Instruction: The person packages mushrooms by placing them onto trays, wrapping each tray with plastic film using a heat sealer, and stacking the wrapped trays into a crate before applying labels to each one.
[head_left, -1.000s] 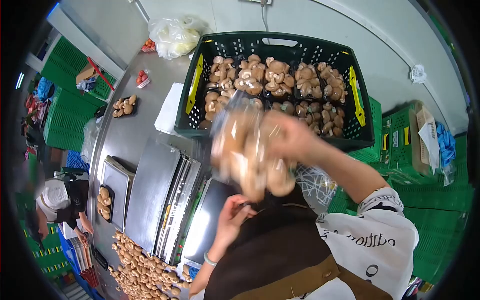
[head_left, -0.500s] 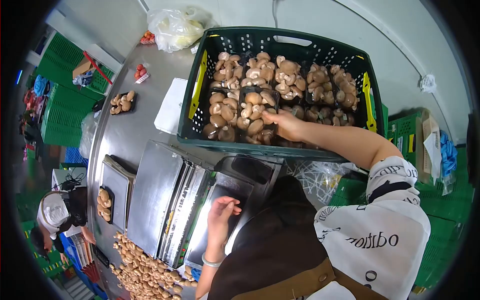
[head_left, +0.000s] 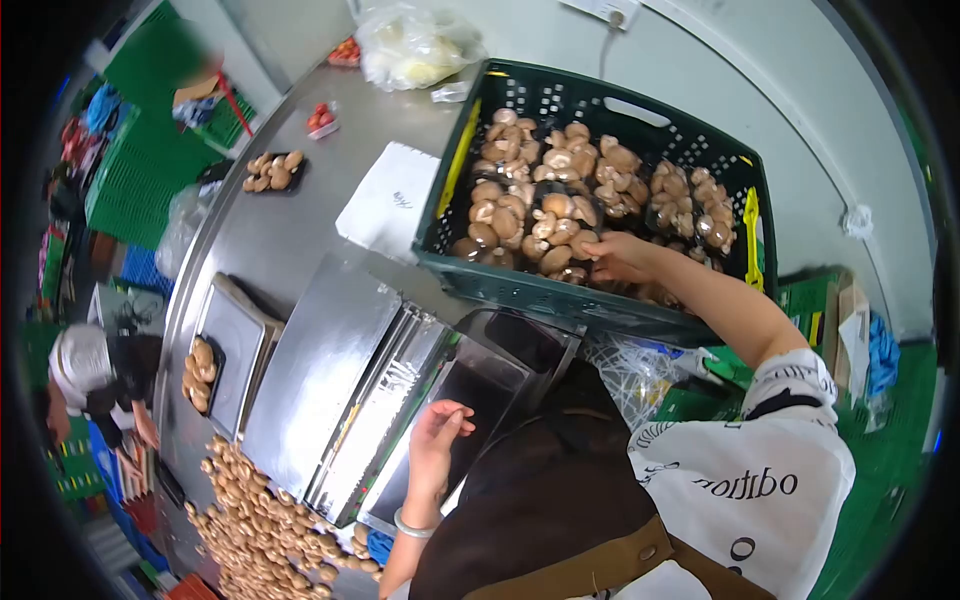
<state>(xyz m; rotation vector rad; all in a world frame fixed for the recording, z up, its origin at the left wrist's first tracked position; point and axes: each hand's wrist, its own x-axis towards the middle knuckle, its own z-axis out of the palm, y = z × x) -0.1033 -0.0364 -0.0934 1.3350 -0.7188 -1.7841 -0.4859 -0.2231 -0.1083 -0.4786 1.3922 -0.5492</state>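
My right hand reaches into a dark green crate and grips the edge of a wrapped mushroom pack in its front row. The thumb lies at the pack's right side; the other fingers are partly hidden. Other mushroom packs fill the crate in rows. My left hand, with a bangle at the wrist, hovers over the near part of a metal wrapping machine. Its fingers are curled together with nothing visible in them.
Loose mushrooms lie in a heap at the lower left. A mushroom tray sits beside a scale; another tray is farther back. A white box stands left of the crate. A co-worker is at the far left.
The view has turned and shifted, so the crate and table appear tilted and moved. My right hand remains at the same pack. My left hand has barely changed.
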